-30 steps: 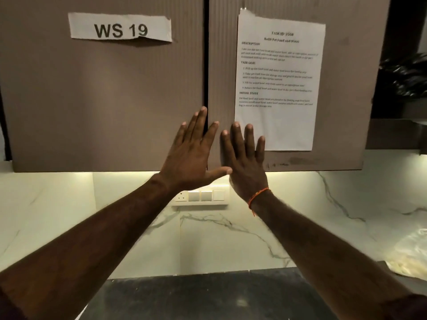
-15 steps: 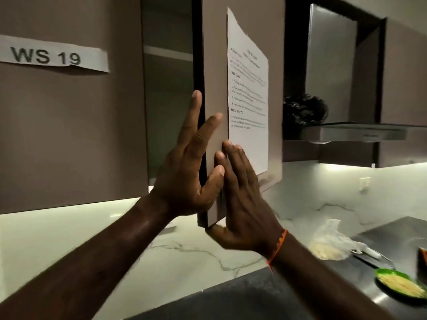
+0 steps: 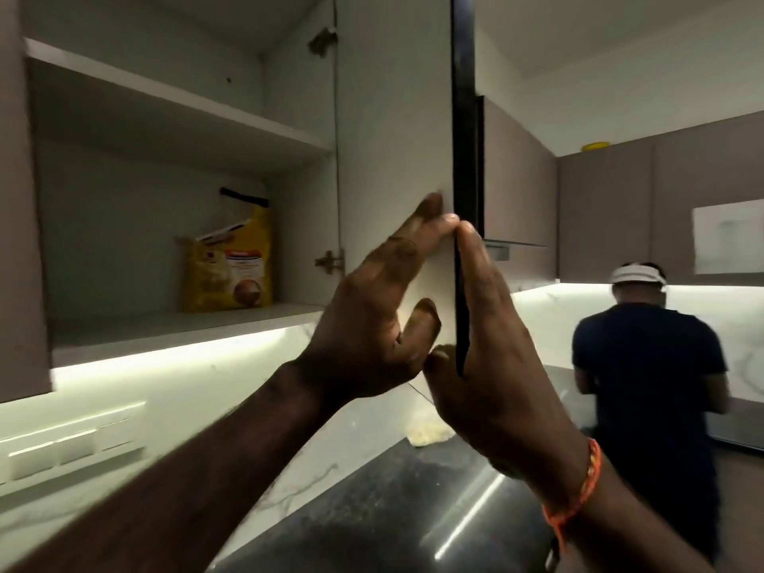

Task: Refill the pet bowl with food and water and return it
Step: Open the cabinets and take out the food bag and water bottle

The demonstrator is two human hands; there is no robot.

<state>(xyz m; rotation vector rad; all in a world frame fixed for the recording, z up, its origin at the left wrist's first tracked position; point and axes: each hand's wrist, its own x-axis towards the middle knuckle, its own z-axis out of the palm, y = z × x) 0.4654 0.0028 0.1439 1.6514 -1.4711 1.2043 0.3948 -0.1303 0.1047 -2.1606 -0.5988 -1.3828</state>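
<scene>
The cabinet door [image 3: 392, 159] has swung wide since earlier; left hand [image 3: 372, 324] and right hand [image 3: 492, 345] sandwich its edge, flat-fingered. Food bag [image 3: 231, 258] sits unreached on the shelf [image 3: 186, 324]; no bowl visible, everything remains.

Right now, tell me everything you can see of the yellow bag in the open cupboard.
The yellow bag stands upright on the cupboard's lower shelf, toward the back right corner, near the lower door hinge. It looks like a printed paper or plastic pet food bag, with a pale animal picture, a round brown image and a label band on its front; the text is too blurred to read. Its top is open and crumpled, with a dark strip along the upper edge. Nothing else touches it; both hands are on the door.
</scene>
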